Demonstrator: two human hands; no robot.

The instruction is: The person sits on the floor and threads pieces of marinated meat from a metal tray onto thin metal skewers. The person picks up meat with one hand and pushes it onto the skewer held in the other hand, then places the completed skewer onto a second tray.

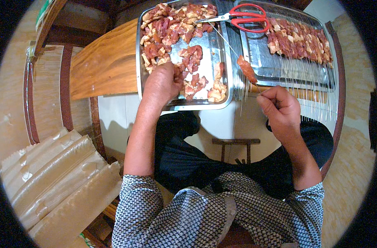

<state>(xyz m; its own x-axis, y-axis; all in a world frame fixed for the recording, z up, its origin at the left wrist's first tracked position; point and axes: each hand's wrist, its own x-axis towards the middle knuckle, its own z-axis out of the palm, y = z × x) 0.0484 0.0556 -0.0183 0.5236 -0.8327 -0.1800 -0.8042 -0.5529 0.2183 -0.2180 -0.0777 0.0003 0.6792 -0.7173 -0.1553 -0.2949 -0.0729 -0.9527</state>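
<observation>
My left hand point(162, 84) reaches into a steel tray point(224, 96) full of raw meat chunks point(172, 29), its fingers down on the pieces near the tray's front. My right hand point(279, 108) pinches a thin metal skewer point(221, 36) that slants up to the left, with a piece of meat point(247, 68) threaded on it. The skewer's tip points over the meat tray.
A second steel tray point(279, 68) at the right holds loaded skewers point(300, 39), with red-handled scissors point(246, 18) lying across both trays. Both trays rest on a wooden board point(105, 66). Ribbed plastic sheeting point(56, 177) lies at lower left. A small wooden stool point(236, 142) stands below.
</observation>
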